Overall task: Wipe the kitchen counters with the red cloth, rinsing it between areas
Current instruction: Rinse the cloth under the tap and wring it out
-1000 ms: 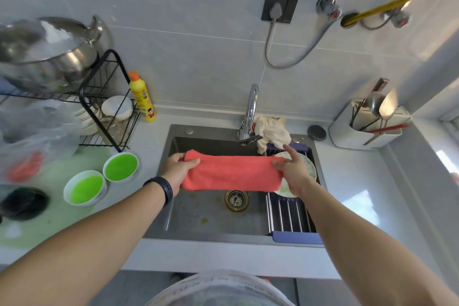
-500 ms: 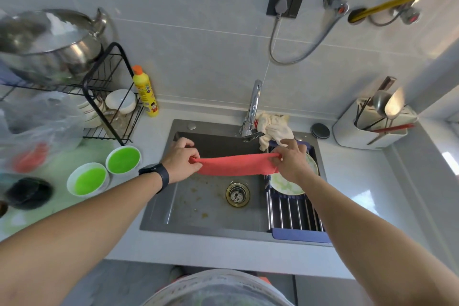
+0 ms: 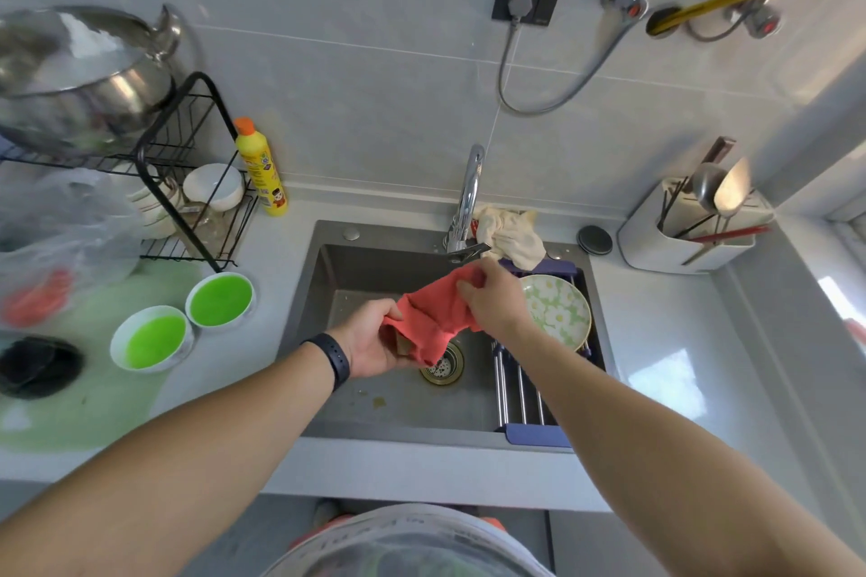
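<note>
On the worktop (image 3: 281,258) at our left sit two green bowls (image 3: 187,319). Over the sink (image 3: 403,403), our left hand (image 3: 375,340) grips the lower end of the red cloth (image 3: 433,316), bunched above the drain (image 3: 443,365); our right hand (image 3: 492,298) pinches its upper end just below the tap (image 3: 468,197), beside a flowered plate (image 3: 560,309).

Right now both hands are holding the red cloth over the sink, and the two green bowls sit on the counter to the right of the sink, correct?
Not quite. The head view shows the two green bowls on the counter left of the sink, not right. The rest holds: the left hand and right hand both hold the red cloth over the sink.
</note>
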{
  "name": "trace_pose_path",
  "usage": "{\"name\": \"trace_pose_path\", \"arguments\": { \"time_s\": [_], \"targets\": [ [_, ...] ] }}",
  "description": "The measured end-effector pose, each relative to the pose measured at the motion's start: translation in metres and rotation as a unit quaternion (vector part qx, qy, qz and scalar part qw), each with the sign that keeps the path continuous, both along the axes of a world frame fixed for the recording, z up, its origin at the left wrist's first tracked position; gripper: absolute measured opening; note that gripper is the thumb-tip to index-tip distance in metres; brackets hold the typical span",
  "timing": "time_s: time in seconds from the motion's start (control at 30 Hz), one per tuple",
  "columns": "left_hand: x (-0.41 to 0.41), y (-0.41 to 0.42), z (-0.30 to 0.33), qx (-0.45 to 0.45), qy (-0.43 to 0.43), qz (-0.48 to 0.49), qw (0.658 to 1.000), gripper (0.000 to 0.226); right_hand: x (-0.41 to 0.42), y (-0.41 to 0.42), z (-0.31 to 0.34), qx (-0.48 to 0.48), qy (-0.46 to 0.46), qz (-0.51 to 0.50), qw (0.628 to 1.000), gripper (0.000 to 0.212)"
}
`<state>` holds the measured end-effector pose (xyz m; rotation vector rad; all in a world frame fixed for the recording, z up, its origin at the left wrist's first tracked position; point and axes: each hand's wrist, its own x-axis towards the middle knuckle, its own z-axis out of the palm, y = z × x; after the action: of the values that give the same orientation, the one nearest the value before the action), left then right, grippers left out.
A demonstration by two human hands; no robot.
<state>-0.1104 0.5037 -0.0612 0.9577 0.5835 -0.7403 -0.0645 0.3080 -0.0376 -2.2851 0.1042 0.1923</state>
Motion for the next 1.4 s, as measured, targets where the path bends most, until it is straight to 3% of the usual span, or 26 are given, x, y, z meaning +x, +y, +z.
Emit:
{"name": "trace_pose_path", "arguments": {
  "time_s": [0.1,0.17,0.23,0.3,0.37,0.43,0.5,0.57,0.63,0.7,0.73,0.8,0.83,0.9,0.93,0.97,1.0,1.03,1.07,1.13,1.17,1.23,1.3,1.4],
  "targets": [
    [0.001,-0.004,-0.007,-0.066,0.016,0.010,0.998,0.051,-0.031,0.016,-0.005,0.016,-0.013,0.152,0.988,0.021],
    [0.000,-0.003,-0.009,-0.067,0.029,0.012,0.997,0.062,-0.042,0.021,-0.011,0.003,0.042,0.254,0.966,0.024],
    [-0.003,-0.002,-0.012,-0.033,0.028,0.027,0.999,0.059,-0.042,0.017,-0.016,0.031,0.063,0.252,0.965,0.026],
    [-0.005,0.000,-0.013,-0.009,0.017,0.039,0.999,0.053,-0.037,0.005,-0.022,0.044,-0.014,0.200,0.979,0.035],
    [-0.005,0.004,-0.011,-0.007,0.002,0.017,1.000,0.059,-0.031,-0.009,-0.027,-0.053,-0.098,0.232,0.966,0.057],
    [-0.005,0.008,-0.007,-0.041,-0.002,-0.038,0.998,0.068,-0.030,-0.019,-0.032,-0.161,-0.103,0.319,0.928,0.091],
    [-0.005,0.009,-0.005,-0.066,-0.012,-0.125,0.990,0.081,-0.026,-0.021,-0.033,-0.200,-0.102,0.358,0.906,0.107],
    [-0.002,0.009,-0.006,-0.035,-0.034,-0.217,0.975,0.087,-0.018,-0.017,-0.034,-0.197,-0.105,0.372,0.901,0.096],
    [0.000,0.007,-0.008,0.057,-0.072,-0.305,0.948,0.076,-0.009,-0.013,-0.026,-0.216,-0.084,0.404,0.885,0.063],
    [0.003,0.007,-0.008,0.209,-0.161,-0.392,0.881,0.064,-0.006,-0.005,-0.015,-0.280,-0.045,0.436,0.854,0.028],
    [0.005,0.006,-0.008,0.312,-0.221,-0.422,0.822,0.058,-0.006,-0.001,-0.010,-0.316,-0.022,0.446,0.837,0.015],
    [0.006,0.003,-0.008,0.521,-0.350,-0.416,0.658,0.051,-0.004,0.006,-0.006,-0.360,0.030,0.444,0.820,0.012],
    [0.006,0.002,-0.007,0.584,-0.404,-0.397,0.581,0.041,-0.003,0.010,-0.007,-0.361,0.044,0.437,0.823,0.014],
    [0.006,0.001,-0.010,0.639,-0.484,-0.353,0.483,0.023,0.000,0.013,-0.010,-0.259,0.159,0.352,0.885,0.022],
    [0.006,0.001,-0.011,0.646,-0.507,-0.335,0.461,0.019,0.002,0.013,-0.012,-0.146,0.232,0.259,0.926,0.027],
    [0.007,0.002,-0.013,0.650,-0.507,-0.328,0.461,0.018,0.000,0.011,-0.012,-0.056,0.276,0.191,0.940,0.031],
    [0.007,0.003,-0.015,0.645,-0.491,-0.319,0.492,0.018,-0.001,0.006,-0.014,0.001,0.280,0.135,0.950,0.032],
    [0.007,0.003,-0.013,0.630,-0.451,-0.307,0.552,0.020,-0.004,0.001,-0.015,-0.012,0.226,0.131,0.965,0.031],
    [0.006,0.002,-0.012,0.589,-0.395,-0.284,0.645,0.021,-0.008,-0.003,-0.019,-0.049,0.141,0.148,0.978,0.033],
    [0.009,0.000,-0.008,0.441,-0.246,-0.191,0.842,0.021,-0.018,-0.011,-0.027,-0.118,-0.055,0.215,0.968,0.051],
    [0.012,0.001,-0.003,0.370,-0.166,-0.162,0.900,0.024,-0.023,-0.012,-0.029,-0.127,-0.119,0.260,0.950,0.069],
    [0.015,0.003,0.006,0.262,-0.084,-0.206,0.939,0.026,-0.027,-0.010,-0.035,-0.174,-0.204,0.349,0.898,0.096],
    [0.017,0.001,0.015,0.176,-0.061,-0.307,0.933,0.019,-0.020,-0.004,-0.040,-0.244,-0.249,0.404,0.846,0.104],
    [0.019,-0.001,0.023,0.111,-0.056,-0.378,0.917,0.013,0.001,-0.003,-0.033,-0.261,-0.277,0.430,0.819,0.079]
  ]
}}
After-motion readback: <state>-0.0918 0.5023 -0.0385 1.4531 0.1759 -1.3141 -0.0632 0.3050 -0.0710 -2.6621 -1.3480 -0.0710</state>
